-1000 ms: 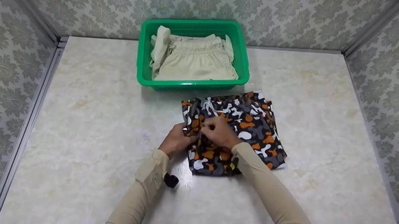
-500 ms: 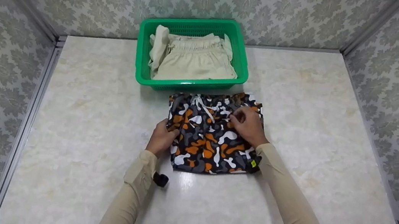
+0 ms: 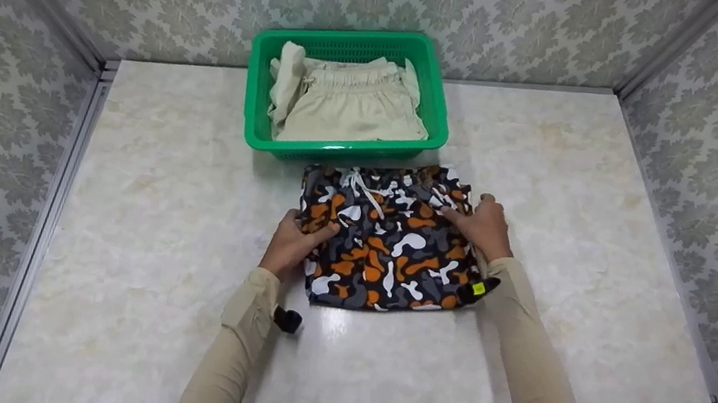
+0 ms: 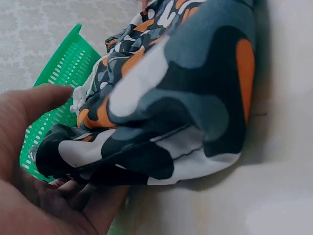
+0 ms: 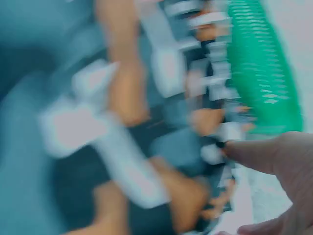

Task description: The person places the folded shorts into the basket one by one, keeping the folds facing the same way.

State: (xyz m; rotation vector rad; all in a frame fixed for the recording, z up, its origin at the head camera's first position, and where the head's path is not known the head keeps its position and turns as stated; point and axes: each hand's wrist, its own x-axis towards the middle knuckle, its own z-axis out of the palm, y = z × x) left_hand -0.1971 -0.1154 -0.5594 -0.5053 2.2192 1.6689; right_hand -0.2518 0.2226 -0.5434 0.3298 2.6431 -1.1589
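Note:
A pair of shorts (image 3: 394, 248) with an orange, white, grey and black pattern lies folded flat on the table, waistband and white drawstring (image 3: 367, 194) toward the basket. My left hand (image 3: 289, 244) holds its left side; in the left wrist view the fingers pass under the folded cloth (image 4: 161, 112), thumb above. At the right edge is my right hand (image 3: 486, 228), thumb over the top of the cloth and the other fingers spread just outside it. Motion blurs the shorts (image 5: 132, 112) in the right wrist view, where the right thumb touches the cloth's edge.
Behind the shorts stands a green perforated basket (image 3: 341, 151) against the patterned wall (image 3: 527, 29). Inside it lie folded cream garments (image 3: 357, 111). The pale marbled table (image 3: 153, 237) has walls on its left, right and far sides.
The left part of the shorts now lies flat rather than bunched, and the garment sits slightly further left. My right hand has moved from its middle to the right edge, fingers spreading.

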